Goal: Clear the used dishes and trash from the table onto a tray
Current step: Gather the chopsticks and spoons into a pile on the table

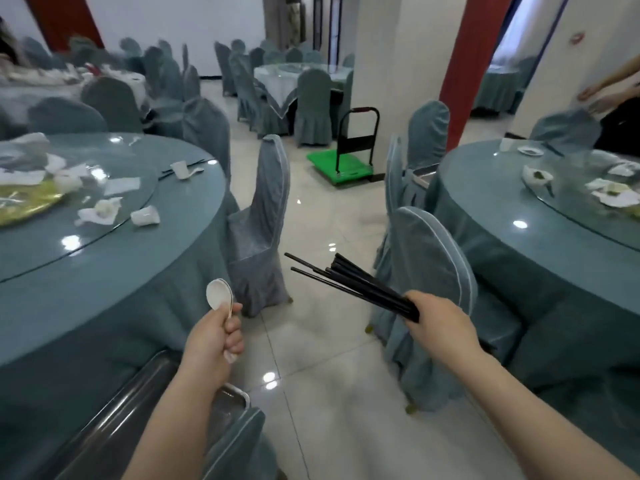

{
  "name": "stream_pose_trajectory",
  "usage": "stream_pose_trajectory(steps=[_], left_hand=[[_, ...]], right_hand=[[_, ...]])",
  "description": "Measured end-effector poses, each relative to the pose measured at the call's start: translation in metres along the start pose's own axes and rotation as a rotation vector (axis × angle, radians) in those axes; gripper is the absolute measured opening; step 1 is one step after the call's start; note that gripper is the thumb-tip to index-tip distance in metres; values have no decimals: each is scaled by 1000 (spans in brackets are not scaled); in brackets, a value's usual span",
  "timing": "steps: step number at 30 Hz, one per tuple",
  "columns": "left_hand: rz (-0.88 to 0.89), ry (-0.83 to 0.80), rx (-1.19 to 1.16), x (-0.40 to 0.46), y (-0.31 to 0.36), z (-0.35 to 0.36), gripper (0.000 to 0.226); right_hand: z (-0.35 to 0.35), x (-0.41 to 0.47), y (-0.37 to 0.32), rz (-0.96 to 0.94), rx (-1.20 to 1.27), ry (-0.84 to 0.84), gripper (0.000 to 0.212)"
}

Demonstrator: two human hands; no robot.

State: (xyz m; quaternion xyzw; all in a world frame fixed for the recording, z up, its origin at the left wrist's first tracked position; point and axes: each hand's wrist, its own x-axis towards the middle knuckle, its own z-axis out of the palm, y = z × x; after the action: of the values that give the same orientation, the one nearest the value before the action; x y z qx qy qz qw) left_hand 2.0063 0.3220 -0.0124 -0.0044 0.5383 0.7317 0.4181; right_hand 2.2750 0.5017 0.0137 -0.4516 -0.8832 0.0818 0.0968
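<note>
I am between two round tables, hands loaded and mid-carry. My left hand (216, 336) is curled round the handle of a white spoon (219, 295), bowl upward; my right hand (437, 322) grips a bundle of black chopsticks (349, 279) that fan out toward the far left. Both hang over the tiled floor, touching no table. The metal tray (138, 410) sits near me at lower left, resting on a chair beside the left table (114, 271), partly hidden by my left forearm. I judge this to be the drop-off step: the spoon and chopsticks need to swing left and down into the tray. That calls for lowering the chopsticks level so they do not scatter. Plenty is left: a tipped cup (145, 216), napkins and plates on the left table, more dishes on the right table (519, 216).
</note>
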Motion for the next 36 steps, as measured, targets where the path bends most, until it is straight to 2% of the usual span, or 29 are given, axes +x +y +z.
stream_pose_trajectory(steps=[8, 19, 28, 36], left_hand=[[112, 172, 92, 105, 49, 20, 24], [40, 283, 31, 298, 110, 83, 24], [92, 404, -196, 461, 163, 147, 26], [166, 499, -215, 595, 235, 171, 25]], right_hand=[[35, 201, -47, -297, 43, -36, 10], [79, 463, -78, -398, 38, -118, 10], [88, 706, -91, -527, 91, -128, 5], [101, 890, -160, -644, 103, -129, 5]])
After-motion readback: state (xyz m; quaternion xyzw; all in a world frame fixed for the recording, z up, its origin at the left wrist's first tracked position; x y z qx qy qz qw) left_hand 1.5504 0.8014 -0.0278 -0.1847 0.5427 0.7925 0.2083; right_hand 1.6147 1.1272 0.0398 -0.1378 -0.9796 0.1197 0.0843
